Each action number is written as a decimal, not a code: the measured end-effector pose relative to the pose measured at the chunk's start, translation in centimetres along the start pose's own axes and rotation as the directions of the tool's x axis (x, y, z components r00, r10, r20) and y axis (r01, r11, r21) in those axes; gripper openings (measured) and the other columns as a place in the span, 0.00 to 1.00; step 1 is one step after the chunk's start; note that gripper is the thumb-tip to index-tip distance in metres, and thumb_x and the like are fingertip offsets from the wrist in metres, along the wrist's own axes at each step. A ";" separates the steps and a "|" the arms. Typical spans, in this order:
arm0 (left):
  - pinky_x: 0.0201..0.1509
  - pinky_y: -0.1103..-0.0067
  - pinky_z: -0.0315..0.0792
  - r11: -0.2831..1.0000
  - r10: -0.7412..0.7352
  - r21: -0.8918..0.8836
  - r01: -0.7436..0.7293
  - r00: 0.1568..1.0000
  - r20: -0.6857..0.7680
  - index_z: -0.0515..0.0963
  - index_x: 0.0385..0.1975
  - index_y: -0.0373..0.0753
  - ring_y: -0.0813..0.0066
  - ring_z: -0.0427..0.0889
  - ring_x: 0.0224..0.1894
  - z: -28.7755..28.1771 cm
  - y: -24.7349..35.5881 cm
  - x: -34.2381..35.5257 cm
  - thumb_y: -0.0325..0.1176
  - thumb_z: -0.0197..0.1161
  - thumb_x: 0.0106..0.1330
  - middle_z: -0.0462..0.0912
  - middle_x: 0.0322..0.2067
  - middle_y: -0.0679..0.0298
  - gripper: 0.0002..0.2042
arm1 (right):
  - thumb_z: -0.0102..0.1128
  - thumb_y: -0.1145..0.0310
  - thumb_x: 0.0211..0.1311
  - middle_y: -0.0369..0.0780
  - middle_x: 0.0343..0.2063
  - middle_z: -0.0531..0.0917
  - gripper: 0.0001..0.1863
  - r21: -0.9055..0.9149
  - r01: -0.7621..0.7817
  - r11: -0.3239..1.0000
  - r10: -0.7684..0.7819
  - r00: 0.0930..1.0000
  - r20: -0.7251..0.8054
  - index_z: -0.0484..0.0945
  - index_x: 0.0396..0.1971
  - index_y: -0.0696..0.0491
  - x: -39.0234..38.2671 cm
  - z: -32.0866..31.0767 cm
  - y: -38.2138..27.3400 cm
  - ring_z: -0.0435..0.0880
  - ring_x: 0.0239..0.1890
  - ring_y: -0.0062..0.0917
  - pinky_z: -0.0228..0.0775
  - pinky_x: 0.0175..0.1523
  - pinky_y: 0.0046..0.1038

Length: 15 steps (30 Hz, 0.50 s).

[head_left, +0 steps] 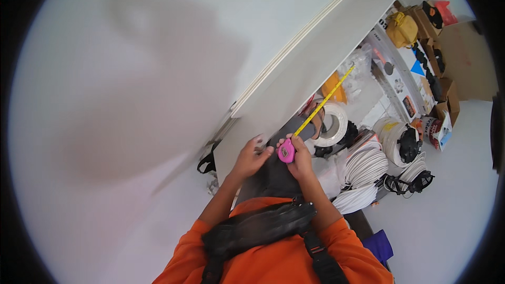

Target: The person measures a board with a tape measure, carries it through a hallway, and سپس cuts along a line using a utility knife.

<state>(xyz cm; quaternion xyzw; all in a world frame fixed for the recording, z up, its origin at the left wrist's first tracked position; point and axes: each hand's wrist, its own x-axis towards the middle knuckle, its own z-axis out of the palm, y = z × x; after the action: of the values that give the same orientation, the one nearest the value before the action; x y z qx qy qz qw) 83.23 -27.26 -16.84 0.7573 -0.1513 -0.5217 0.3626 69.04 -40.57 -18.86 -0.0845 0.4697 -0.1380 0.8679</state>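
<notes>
A pink tape measure (286,151) sits in my right hand (301,161), with the fingers closed around its case. Its yellow blade (325,100) is drawn out and slants away to the upper right, over a white coil and a yellow-orange package. Just left of the case, my left hand (251,159) is held with thumb and fingers apart, slightly blurred, and nothing shows in it. The blade's far end lies near some clear plastic wrapping (357,73).
A long pale panel (294,81) runs diagonally beside my hands, along the white wall (131,100). To the right lie a white coil (336,124), several cable bundles (366,168) and a cable spool (394,137). Farther off are cardboard boxes (450,97) and a yellow bag (402,30).
</notes>
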 end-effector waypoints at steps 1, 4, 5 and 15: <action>0.58 0.67 0.78 1.000 -0.017 0.004 0.017 1.000 -0.006 0.67 0.70 0.33 0.57 0.81 0.59 0.0 0.9 -0.4 0.43 0.69 0.69 0.76 0.61 0.45 0.33 | 0.49 0.61 0.80 0.40 0.39 0.83 0.11 0.004 0.039 0.999 -0.039 0.999 0.011 0.75 0.47 0.52 0.2 0.4 0.6 0.84 0.44 0.30 0.78 0.52 0.33; 0.66 0.65 0.73 0.931 0.305 0.179 -0.319 0.947 0.104 0.59 0.75 0.36 0.52 0.72 0.68 0.8 2.1 -1.3 0.37 0.72 0.63 0.65 0.69 0.43 0.41 | 0.48 0.63 0.81 0.39 0.40 0.83 0.10 0.026 0.004 1.000 -0.004 1.000 0.011 0.76 0.46 0.51 -0.1 1.7 1.4 0.84 0.46 0.28 0.76 0.55 0.32; 0.71 0.63 0.66 0.915 0.344 0.180 -0.361 0.931 0.119 0.59 0.75 0.39 0.48 0.67 0.71 1.1 2.1 -1.5 0.36 0.72 0.60 0.63 0.70 0.42 0.42 | 0.48 0.63 0.81 0.39 0.40 0.83 0.10 0.025 -0.006 1.000 0.006 1.000 0.009 0.76 0.46 0.51 0.0 1.7 2.1 0.84 0.46 0.28 0.76 0.55 0.32; 0.73 0.65 0.65 0.911 0.390 0.140 -0.388 0.921 0.010 0.62 0.72 0.36 0.47 0.70 0.70 1.6 1.3 -1.8 0.28 0.66 0.62 0.70 0.66 0.44 0.36 | 0.53 0.64 0.79 0.33 0.35 0.83 0.10 -0.084 -0.046 0.995 0.047 0.999 0.008 0.80 0.44 0.53 0.1 1.7 3.9 0.81 0.37 0.17 0.74 0.44 0.23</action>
<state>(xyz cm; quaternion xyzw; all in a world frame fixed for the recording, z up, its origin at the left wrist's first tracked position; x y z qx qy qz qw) 81.24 -27.65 -15.03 0.7402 -0.3316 -0.4203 0.4068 71.19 -36.86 -19.12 -0.1103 0.4728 -0.0976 0.8688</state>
